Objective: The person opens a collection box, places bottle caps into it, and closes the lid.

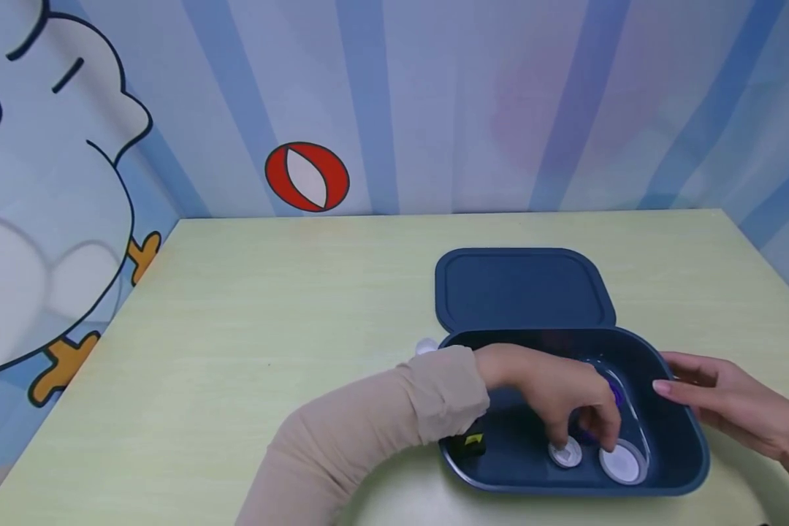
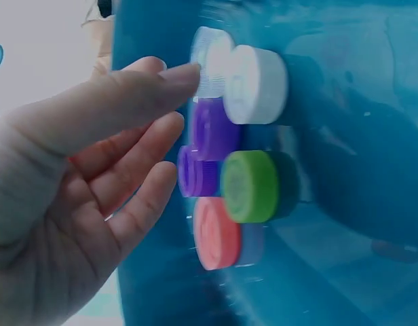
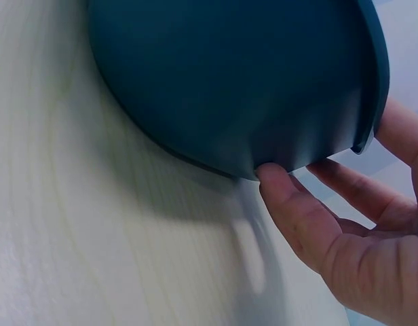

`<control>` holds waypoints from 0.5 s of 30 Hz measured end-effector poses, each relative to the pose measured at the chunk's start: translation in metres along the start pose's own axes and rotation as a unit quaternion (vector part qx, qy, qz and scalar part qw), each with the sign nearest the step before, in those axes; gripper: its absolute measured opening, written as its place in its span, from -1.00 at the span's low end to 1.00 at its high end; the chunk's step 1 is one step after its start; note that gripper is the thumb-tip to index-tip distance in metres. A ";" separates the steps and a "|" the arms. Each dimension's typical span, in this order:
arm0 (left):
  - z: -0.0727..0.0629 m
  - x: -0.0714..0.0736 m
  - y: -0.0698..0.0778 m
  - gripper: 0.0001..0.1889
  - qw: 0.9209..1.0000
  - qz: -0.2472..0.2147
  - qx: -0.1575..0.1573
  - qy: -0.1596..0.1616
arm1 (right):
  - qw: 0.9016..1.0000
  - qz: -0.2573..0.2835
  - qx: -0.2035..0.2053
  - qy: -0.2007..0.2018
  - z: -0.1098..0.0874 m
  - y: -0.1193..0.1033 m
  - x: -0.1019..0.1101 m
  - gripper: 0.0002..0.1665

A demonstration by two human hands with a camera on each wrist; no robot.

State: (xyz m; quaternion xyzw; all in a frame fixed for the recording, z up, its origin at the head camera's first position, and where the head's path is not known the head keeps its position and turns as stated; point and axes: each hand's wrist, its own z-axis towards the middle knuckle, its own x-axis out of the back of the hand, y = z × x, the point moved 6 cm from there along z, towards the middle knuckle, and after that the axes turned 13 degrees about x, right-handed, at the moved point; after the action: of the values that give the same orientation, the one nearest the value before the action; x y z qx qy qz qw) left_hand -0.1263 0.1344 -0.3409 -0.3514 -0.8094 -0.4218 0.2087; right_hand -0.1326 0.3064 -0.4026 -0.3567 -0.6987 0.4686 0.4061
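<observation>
A dark blue plastic bin (image 1: pixel 657 438) stands at the table's front right, slightly tilted in the right wrist view. My left hand (image 1: pixel 568 398) reaches down into it, fingers bent over several bottle caps on its floor. In the left wrist view its thumb tip is right at a clear cap (image 2: pixel 212 61), beside a white cap (image 2: pixel 256 85). Two purple caps (image 2: pixel 216 129), a green cap (image 2: pixel 250 187) and a pink cap (image 2: pixel 217 233) lie close by. My right hand (image 1: pixel 730 398) holds the bin's right end, thumb and fingers on either side of the wall (image 3: pixel 290 153).
Behind the bin lies a flat dark blue lid (image 1: pixel 522 288). A black item with a yellow mark (image 1: pixel 472 442) sits at the bin's left end, partly behind the left sleeve (image 1: pixel 381 416). A small whitish thing (image 1: pixel 426 345) shows just left of the bin.
</observation>
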 end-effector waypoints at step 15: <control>-0.077 0.021 -0.016 -0.58 0.982 -0.066 -0.068 0.164 | 1.000 -0.006 -0.009 0.010 0.001 0.001 -0.001 -0.18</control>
State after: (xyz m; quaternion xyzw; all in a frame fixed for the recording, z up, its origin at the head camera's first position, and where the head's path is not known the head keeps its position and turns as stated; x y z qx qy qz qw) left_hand -0.1489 0.0722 -0.2935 -0.2367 -0.7546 -0.5410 0.2862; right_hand -0.1330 0.3051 -0.4040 -0.3610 -0.7011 0.4561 0.4125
